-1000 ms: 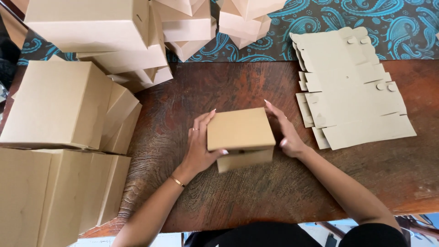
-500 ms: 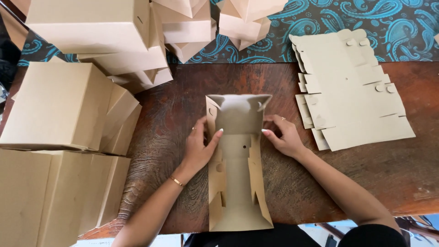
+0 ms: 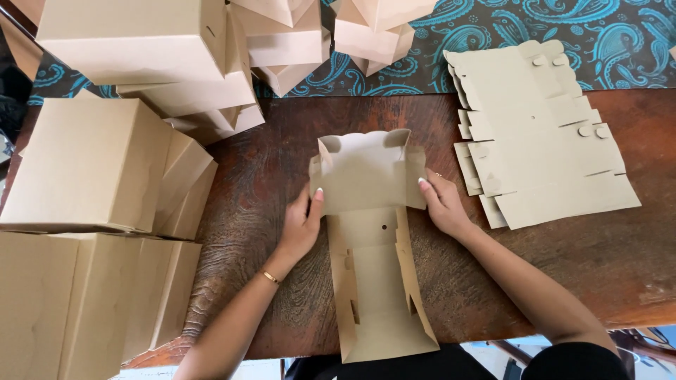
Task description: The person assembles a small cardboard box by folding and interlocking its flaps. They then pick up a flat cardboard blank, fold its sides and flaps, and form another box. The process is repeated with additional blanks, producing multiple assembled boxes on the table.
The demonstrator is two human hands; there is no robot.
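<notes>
Now half-folded cardboard box (image 3: 370, 232) lies between both hands' fingers (image 3: 315, 200), pinching its sides.

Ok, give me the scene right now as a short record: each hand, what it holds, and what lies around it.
left hand: grips the left edge of the half-folded box
right hand: grips its right edge
box state: far end folded up into walls, long lid panel lying open toward the person
right of box: stack of flat blanks
left and far side: finished boxes, piled up
surface: wooden table
</notes>
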